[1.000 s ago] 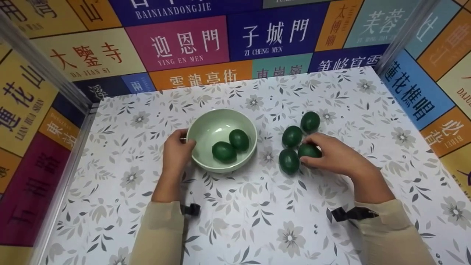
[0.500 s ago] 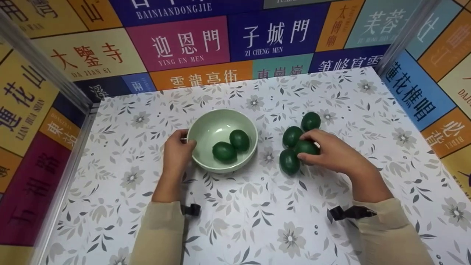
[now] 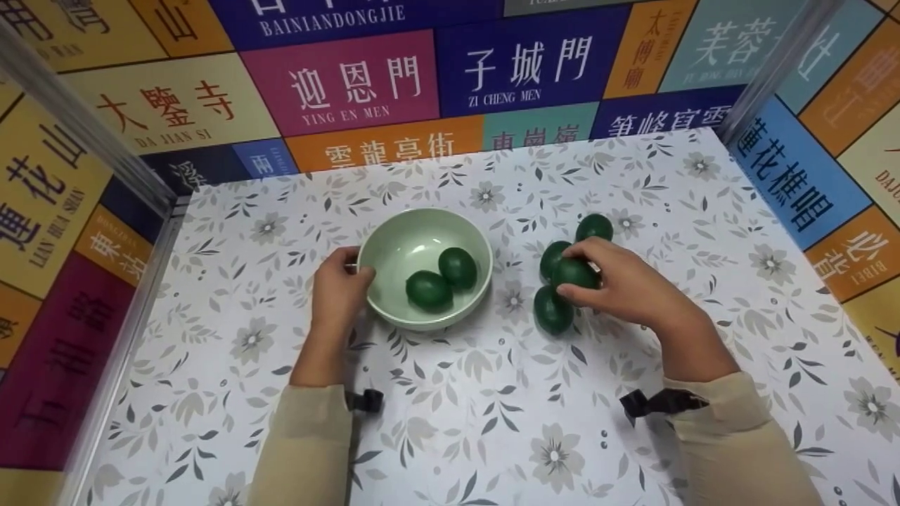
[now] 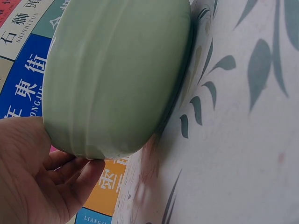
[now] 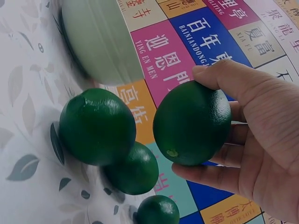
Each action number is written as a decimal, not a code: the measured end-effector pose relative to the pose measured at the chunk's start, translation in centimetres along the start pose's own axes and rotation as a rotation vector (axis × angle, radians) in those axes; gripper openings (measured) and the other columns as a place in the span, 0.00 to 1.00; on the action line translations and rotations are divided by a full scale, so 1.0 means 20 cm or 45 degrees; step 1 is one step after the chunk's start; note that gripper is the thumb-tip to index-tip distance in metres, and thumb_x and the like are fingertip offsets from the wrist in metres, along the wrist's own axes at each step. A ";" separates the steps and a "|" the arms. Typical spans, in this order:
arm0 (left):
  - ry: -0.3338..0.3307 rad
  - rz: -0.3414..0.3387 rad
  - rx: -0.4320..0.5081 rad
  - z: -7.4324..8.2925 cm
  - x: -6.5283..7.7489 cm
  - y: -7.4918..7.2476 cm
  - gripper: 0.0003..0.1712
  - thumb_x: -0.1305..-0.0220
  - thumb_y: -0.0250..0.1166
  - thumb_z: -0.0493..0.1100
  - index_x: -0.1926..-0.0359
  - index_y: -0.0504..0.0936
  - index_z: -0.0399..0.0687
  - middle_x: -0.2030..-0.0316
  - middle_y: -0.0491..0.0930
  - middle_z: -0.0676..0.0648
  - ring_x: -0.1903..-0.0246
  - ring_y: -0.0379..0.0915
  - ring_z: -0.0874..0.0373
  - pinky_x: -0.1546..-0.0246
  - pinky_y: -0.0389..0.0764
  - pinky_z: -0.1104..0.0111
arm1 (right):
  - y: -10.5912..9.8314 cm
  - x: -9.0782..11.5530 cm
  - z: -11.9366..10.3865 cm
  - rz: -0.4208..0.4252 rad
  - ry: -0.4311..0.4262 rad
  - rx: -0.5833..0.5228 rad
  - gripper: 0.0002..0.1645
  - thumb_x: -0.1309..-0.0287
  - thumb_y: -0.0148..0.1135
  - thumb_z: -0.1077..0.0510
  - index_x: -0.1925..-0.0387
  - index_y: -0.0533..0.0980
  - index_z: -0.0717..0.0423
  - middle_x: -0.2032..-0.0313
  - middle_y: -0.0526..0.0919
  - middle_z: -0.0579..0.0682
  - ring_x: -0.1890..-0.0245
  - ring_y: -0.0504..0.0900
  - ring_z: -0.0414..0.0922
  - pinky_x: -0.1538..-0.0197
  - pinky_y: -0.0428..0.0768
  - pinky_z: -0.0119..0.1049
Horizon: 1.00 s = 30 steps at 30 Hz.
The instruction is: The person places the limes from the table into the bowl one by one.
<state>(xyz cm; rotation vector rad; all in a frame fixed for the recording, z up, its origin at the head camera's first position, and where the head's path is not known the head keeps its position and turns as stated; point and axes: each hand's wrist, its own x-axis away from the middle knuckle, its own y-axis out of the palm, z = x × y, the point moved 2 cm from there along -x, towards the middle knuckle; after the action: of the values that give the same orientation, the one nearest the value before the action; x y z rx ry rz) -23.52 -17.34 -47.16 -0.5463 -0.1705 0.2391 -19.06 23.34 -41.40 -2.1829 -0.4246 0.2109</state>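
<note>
A pale green bowl (image 3: pixel 394 242) stands on the table with two dark green limes in it, one nearer lime (image 3: pixel 429 291) and one farther lime (image 3: pixel 458 268). At its left side my left hand (image 3: pixel 339 288) pinches the rim; the left wrist view shows the fingers (image 4: pixel 88 179) against the outer wall. Between thumb and fingers my right hand (image 3: pixel 626 284) holds a lime (image 5: pixel 191 123), lifted above the table. Three more limes lie close by: a near lime (image 3: pixel 553 310), a middle lime (image 3: pixel 553 256), partly covered by the held one, and a far lime (image 3: pixel 595 228).
The white table (image 3: pixel 450 422) has a grey flower and leaf pattern. Panels with coloured lettering (image 3: pixel 344 84) close off the back and both sides. Black straps with a small camera mount (image 3: pixel 365 400) sit on both wrists.
My right hand has raised the gripped lime from the table and carried it slightly left and away from me, over the other limes. The left hand and bowl stay where they were.
</note>
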 end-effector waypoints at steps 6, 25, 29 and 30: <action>0.008 0.000 0.025 -0.01 0.00 0.00 0.28 0.42 0.62 0.38 0.38 0.81 0.45 0.44 0.84 0.45 0.49 0.80 0.52 0.49 0.82 0.61 | 0.01 -0.02 -0.02 0.022 -0.046 -0.038 0.30 0.37 0.71 0.46 0.39 0.75 0.54 0.44 0.80 0.54 0.50 0.79 0.51 0.46 0.76 0.51; 0.020 0.022 0.029 -0.01 0.00 0.01 0.28 0.42 0.62 0.38 0.38 0.82 0.44 0.46 0.85 0.44 0.50 0.80 0.51 0.48 0.82 0.61 | 0.04 -0.09 -0.13 0.081 -0.109 -0.095 0.30 0.38 0.72 0.45 0.39 0.76 0.54 0.42 0.80 0.53 0.50 0.80 0.52 0.45 0.78 0.52; 0.028 0.027 0.021 -0.01 -0.01 0.00 0.27 0.42 0.62 0.38 0.39 0.82 0.44 0.46 0.85 0.44 0.50 0.81 0.51 0.47 0.82 0.60 | 0.05 -0.11 -0.15 0.095 -0.131 -0.106 0.30 0.39 0.73 0.47 0.39 0.76 0.53 0.43 0.81 0.52 0.51 0.80 0.52 0.46 0.79 0.51; 0.030 0.027 0.022 -0.01 -0.01 0.00 0.27 0.42 0.62 0.38 0.39 0.82 0.44 0.46 0.85 0.44 0.50 0.81 0.51 0.47 0.82 0.60 | 0.06 -0.11 -0.16 0.100 -0.139 -0.109 0.30 0.39 0.74 0.48 0.39 0.76 0.53 0.44 0.81 0.52 0.51 0.80 0.52 0.46 0.79 0.51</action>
<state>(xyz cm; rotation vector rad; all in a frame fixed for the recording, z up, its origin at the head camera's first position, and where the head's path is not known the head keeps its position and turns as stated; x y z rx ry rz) -23.61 -17.42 -47.42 -0.5340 -0.1399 0.2543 -19.94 19.45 -40.42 -2.2814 -0.4161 0.3625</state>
